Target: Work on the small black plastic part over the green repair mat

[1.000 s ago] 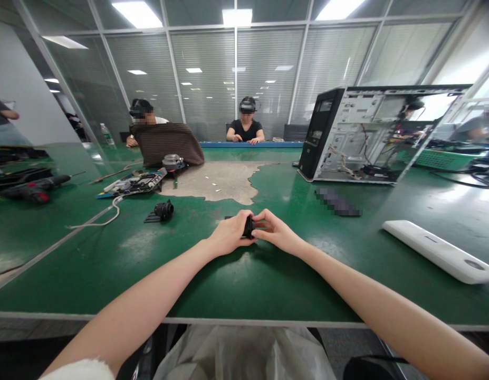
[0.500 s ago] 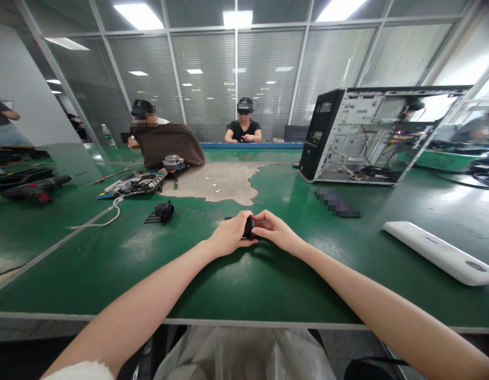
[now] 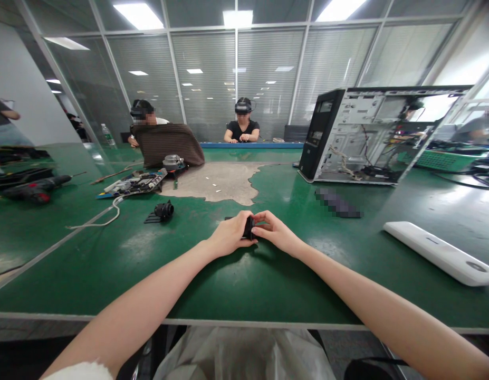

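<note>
Just above the green table (image 3: 244,285), my left hand (image 3: 229,233) is wrapped round a small black part (image 3: 248,228), fingers over its top and thumb below. My right hand (image 3: 276,231) meets it from the right, with fingertips and thumb pinching its right face. Most of the part is covered by the hands, so its exact kind is unclear. To the left, a black lens-like piece with a slotted flat bracket (image 3: 164,210) lies on the table, apart from both hands.
At right stand an opened computer case (image 3: 327,137), a pixelated dark object (image 3: 338,203) and a long white device (image 3: 438,252). A circuit board (image 3: 131,183), white cable (image 3: 116,211) and power drill (image 3: 40,189) lie left. Co-workers sit across the table, one behind a brown chair back (image 3: 171,145).
My hands and the black part hold almost the same position. Across the table, the co-worker in the middle has lowered their head and hands slightly.
</note>
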The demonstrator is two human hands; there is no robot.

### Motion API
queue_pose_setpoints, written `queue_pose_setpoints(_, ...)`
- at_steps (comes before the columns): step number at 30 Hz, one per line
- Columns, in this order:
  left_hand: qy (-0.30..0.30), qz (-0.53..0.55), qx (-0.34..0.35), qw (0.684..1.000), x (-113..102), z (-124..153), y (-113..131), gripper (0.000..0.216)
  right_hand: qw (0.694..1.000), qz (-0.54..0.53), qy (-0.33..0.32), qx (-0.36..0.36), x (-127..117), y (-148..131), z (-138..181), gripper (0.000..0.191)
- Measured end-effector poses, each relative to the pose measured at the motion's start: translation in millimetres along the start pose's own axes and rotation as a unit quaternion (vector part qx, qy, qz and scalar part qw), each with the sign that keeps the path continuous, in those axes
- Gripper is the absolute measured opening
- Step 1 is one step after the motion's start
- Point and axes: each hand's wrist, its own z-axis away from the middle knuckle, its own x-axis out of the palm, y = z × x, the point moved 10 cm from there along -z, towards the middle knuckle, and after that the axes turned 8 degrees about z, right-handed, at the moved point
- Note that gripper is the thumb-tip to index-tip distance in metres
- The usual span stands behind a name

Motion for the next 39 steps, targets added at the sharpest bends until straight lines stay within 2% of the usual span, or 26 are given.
queue_pose_setpoints(8, -0.005, -0.005, 0.004, 1.000, 0, 1, 2, 0.059, 0.997, -0.027, -0.063, -0.025, 9, -6, 6, 0.033)
queue_pose_setpoints(13, 0.001, -0.009, -0.007, 1.000, 0, 0, 0, 0.059, 1.000, -0.006, -0.021, -0.016, 4, -6, 2, 0.018)
queue_pose_setpoints(19, 0.002, -0.006, -0.008, 1.000, 0, 0, 0, 0.059, 1.000, 0.007, -0.005, 0.002, 0, 3, -2, 0.025)
queue_pose_setpoints(26, -0.001, -0.015, -0.014, 1.000, 0, 1, 0, 0.057, 0.997, -0.044, -0.063, -0.022, 8, -4, 3, 0.031)
queue_pose_setpoints(31, 0.014, -0.006, -0.002, 1.000, -2, 1, 2, 0.056, 0.999, -0.035, -0.025, -0.015, 3, -6, 2, 0.018)
queue_pose_setpoints(35, 0.013, -0.011, 0.001, 1.000, -2, 1, 2, 0.057, 1.000, -0.027, -0.005, -0.001, 0, -1, 0, 0.024)
queue_pose_setpoints(39, 0.012, -0.012, 0.003, 1.000, -1, 1, 1, 0.058, 0.999, -0.027, -0.019, 0.009, 2, 4, 0, 0.028)
